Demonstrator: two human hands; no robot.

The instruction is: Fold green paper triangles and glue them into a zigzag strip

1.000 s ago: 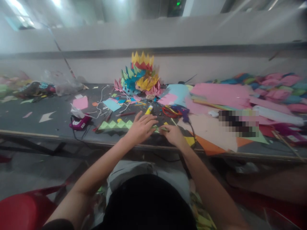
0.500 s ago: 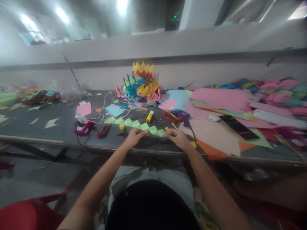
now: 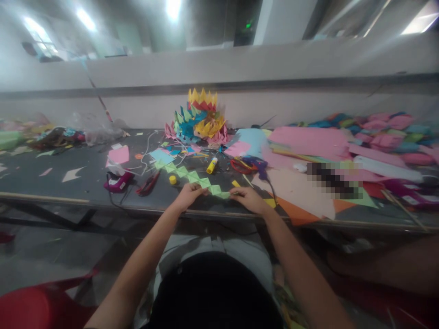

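A light green folded paper strip point(image 3: 187, 176) with a row of pointed triangles stretches above the dark table, its far end toward the upper left. My left hand point(image 3: 190, 194) pinches its lower edge near the middle. At the strip's right end, my right hand point(image 3: 248, 198) grips the paper between thumb and fingers. Just beyond the strip lies a yellow glue stick point(image 3: 211, 165), with a yellow cap point(image 3: 172, 179) on the near side. Red-handled scissors point(image 3: 240, 165) and a purple glue gun point(image 3: 262, 169) lie to the right, beyond my right hand.
Folded paper crowns point(image 3: 202, 119) are stacked at the back. Coloured paper sheets point(image 3: 308, 141) cover the right side. A purple device point(image 3: 118, 182) with a cord and dark red pliers point(image 3: 148, 184) lie left. A red stool point(image 3: 37, 306) stands lower left.
The green strip has tilted more, its right end lower and its triangles turned to show as diamonds. Both hands keep hold of it and have shifted slightly left in view.
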